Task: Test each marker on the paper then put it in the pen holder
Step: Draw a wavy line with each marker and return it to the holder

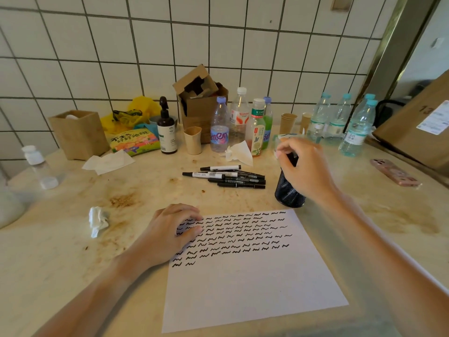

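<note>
Our left hand (170,233) lies palm down, fingers loosely bent and close together, fingertips pressing flat, the bare forearm running back toward the lower left corner. Our right hand (305,167) is raised farther forward, wrist bent, back of the hand toward us, fingers (283,149) curled downward and bunched at the tips around something dark. Our right forearm stretches from the lower right edge. Both arms are bare, well apart.

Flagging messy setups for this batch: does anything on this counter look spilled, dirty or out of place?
Yes. Brown stains and crumbs mark the counter left of the paper, and a crumpled tissue lies beside them. Another brown smear sits on the right.
</note>
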